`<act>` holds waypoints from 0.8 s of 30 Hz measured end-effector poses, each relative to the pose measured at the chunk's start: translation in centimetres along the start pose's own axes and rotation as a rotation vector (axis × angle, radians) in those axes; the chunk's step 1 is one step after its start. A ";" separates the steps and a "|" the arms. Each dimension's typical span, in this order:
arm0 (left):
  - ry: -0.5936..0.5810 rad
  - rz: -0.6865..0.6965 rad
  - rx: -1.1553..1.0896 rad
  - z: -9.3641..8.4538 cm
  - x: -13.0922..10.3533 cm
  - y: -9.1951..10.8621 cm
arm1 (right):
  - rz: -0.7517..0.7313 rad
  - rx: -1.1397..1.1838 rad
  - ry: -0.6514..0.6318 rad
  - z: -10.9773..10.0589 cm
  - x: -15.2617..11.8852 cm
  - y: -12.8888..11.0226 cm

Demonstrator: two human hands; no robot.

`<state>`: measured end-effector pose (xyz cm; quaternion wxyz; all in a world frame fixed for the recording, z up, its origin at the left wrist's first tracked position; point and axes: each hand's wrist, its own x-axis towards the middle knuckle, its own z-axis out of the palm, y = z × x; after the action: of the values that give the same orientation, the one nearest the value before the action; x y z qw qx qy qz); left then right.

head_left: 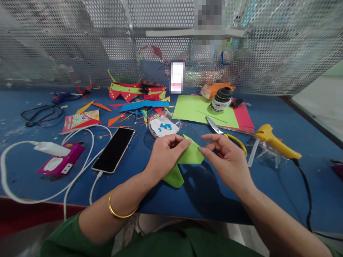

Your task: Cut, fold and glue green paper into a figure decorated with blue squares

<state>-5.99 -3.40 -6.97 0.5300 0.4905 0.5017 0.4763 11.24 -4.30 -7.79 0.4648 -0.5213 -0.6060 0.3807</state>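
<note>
My left hand (167, 153) pinches a cut piece of bright green paper (191, 155) between thumb and fingers. The paper is folded or shaped, and a lower flap hangs below that hand over the blue table. At the paper's right edge is my right hand (227, 159), fingers apart, its thumb tip at or touching the edge. Just beyond my hands sits a clear round dish (178, 123) with white paper and small blue bits in it. Scissors (214, 125) with yellow handles lie behind my right hand, which partly hides them.
A yellow glue gun (276, 141) lies at right, its cord trailing forward. Green sheets (187, 107) and a black roll (222, 98) are behind. Left are a phone (115, 150), a purple power strip (64, 159) and white cables. Paper masks (124, 91) and colourful scraps lie near the mesh.
</note>
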 end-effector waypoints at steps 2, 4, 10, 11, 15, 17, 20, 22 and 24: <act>0.000 0.002 0.025 0.0 0.0 -0.1 | -0.007 -0.014 -0.003 0.0 0.0 -0.1; 0.008 0.007 0.033 0.0 0.0 0.0 | -0.008 -0.018 0.006 0.0 -0.1 -0.1; 0.003 0.002 0.020 0.0 -0.1 0.0 | -0.009 -0.012 0.030 0.0 -0.1 0.1; 0.002 0.010 0.028 0.0 -0.1 -0.1 | -0.014 -0.010 0.025 0.0 -0.1 0.1; 0.008 0.025 0.050 -0.1 0.0 -0.2 | -0.026 -0.017 0.011 0.0 -0.1 0.0; 0.000 0.016 0.021 -0.1 0.0 0.0 | -0.026 -0.024 0.032 0.0 -0.1 -0.1; -0.061 -0.043 -0.034 -0.2 0.0 0.3 | -0.036 -0.043 0.103 -0.2 0.0 0.0; -0.125 -0.100 -0.052 -0.3 0.1 0.4 | -0.046 -0.054 0.129 -0.2 0.2 0.2; -0.163 -0.145 -0.052 -0.4 0.2 0.4 | -0.060 -0.067 0.109 -0.3 0.4 0.3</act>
<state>-6.38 -3.18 -6.58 0.6145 0.4761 0.4788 0.4080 11.60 -3.89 -7.91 0.4906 -0.5381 -0.6077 0.3170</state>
